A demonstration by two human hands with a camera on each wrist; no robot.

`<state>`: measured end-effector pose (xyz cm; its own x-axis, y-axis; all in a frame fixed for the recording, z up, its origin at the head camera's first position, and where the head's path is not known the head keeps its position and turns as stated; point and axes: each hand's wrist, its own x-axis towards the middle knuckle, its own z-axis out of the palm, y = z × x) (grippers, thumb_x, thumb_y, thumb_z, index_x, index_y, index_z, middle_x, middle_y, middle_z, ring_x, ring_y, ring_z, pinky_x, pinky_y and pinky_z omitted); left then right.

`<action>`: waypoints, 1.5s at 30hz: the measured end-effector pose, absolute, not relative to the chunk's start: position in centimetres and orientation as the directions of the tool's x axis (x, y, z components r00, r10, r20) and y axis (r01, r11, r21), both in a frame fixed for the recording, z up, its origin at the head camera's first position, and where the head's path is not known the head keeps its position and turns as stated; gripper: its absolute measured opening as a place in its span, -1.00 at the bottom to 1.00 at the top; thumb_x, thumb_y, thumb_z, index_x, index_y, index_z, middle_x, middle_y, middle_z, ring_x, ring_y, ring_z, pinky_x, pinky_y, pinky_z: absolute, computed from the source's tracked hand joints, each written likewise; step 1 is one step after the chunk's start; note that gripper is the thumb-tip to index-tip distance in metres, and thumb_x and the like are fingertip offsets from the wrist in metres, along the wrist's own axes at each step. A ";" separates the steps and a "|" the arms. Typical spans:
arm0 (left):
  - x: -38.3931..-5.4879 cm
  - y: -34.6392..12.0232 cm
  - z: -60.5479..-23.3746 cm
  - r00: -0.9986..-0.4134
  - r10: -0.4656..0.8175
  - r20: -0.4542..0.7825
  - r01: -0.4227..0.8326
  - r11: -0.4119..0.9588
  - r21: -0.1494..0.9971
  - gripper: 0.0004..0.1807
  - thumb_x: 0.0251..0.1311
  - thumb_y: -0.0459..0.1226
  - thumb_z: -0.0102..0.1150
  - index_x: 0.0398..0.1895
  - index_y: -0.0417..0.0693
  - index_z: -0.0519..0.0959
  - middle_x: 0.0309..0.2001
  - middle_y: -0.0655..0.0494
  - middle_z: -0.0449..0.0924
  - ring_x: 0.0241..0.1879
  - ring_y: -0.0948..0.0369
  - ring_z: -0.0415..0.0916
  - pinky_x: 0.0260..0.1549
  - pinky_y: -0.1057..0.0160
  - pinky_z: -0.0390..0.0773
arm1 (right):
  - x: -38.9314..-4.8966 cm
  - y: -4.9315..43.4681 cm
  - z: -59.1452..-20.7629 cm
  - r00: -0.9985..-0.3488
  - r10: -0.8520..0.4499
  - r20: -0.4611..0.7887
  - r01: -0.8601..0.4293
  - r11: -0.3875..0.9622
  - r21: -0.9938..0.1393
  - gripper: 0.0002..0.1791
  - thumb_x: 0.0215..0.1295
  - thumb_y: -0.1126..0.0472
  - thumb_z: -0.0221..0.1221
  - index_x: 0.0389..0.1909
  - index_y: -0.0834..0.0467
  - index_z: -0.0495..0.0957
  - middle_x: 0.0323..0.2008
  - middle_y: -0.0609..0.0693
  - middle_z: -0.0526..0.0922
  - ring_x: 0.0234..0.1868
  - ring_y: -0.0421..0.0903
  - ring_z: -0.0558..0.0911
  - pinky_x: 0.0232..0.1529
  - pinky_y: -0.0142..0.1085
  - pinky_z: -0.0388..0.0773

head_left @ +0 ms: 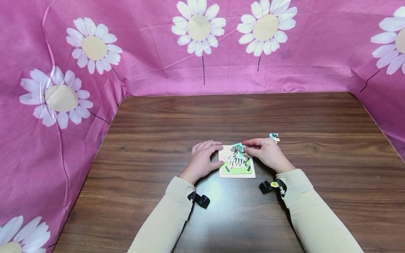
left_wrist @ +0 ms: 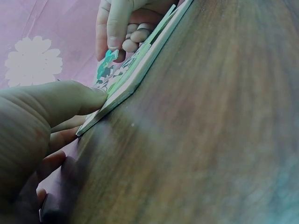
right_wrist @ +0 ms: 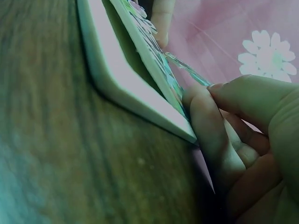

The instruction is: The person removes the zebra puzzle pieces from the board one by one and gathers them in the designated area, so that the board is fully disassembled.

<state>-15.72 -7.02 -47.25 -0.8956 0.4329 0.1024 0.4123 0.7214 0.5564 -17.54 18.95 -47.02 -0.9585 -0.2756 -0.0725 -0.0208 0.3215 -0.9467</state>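
A small zebra jigsaw puzzle lies in a pale wooden puzzle board (head_left: pixel 237 176) on the table, with green and striped pieces (head_left: pixel 238 166) in its lower part. My left hand (head_left: pixel 202 159) holds the board at its left side, thumb (left_wrist: pixel 86 97) on the top near the edge and fingers along the far corner. Between thumb and index finger my right hand (head_left: pixel 269 154) pinches a teal puzzle piece (head_left: pixel 238 147) with part of the zebra's head. That piece is tilted over the upper part of the board, as the right wrist view shows.
Another puzzle piece (head_left: pixel 274 137), blue and striped, lies just beyond the right hand. Pink cloth (head_left: pixel 142 70) with white daisies hangs round the back and sides of the brown wooden table (head_left: pixel 158 119). Black straps with small cameras (head_left: pixel 200 199) sit on both wrists.
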 end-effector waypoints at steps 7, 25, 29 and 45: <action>-15.8 -7.0 -47.3 -0.896 0.433 0.096 0.409 0.724 0.556 -0.46 0.11 -0.03 0.42 0.18 0.07 0.60 0.31 0.24 0.49 0.38 0.15 0.29 0.37 -0.08 0.07 | -17.5 19.3 -47.2 -0.960 -0.276 0.044 -0.191 0.534 -0.823 -0.78 0.28 0.25 0.33 -0.09 0.24 0.73 -0.23 0.04 0.76 -0.31 -0.25 0.62 -0.29 -0.48 0.52; -15.8 -7.0 -47.3 -0.895 0.434 0.101 0.414 0.727 0.548 -0.46 0.11 -0.03 0.41 0.19 0.08 0.60 0.31 0.25 0.50 0.39 0.16 0.28 0.37 -0.08 0.07 | -17.4 20.4 -47.1 -0.939 -0.316 0.134 -0.315 0.639 -0.702 -0.89 0.17 0.32 0.37 -0.27 0.19 0.77 -0.43 -0.11 0.67 -0.40 -0.27 0.55 -0.36 -0.45 0.45; -15.8 -7.0 -47.3 -0.894 0.437 0.099 0.416 0.727 0.546 -0.45 0.12 -0.03 0.41 0.20 0.08 0.60 0.31 0.25 0.49 0.40 0.16 0.28 0.37 -0.08 0.07 | -17.4 21.1 -47.1 -0.944 -0.288 0.163 -0.313 0.619 -0.720 -0.92 0.18 0.33 0.35 -0.30 0.19 0.77 -0.44 -0.11 0.68 -0.41 -0.29 0.53 -0.37 -0.47 0.42; -15.8 -7.0 -47.4 -0.896 0.434 0.096 0.411 0.728 0.548 -0.45 0.12 -0.03 0.41 0.19 0.08 0.60 0.31 0.25 0.49 0.39 0.16 0.28 0.37 -0.08 0.06 | -17.2 22.1 -46.9 -0.967 -0.224 0.124 -0.234 0.578 -0.782 -0.96 0.26 0.32 0.30 -0.31 0.21 0.67 -0.55 -0.04 0.65 -0.54 -0.27 0.56 -0.46 -0.46 0.47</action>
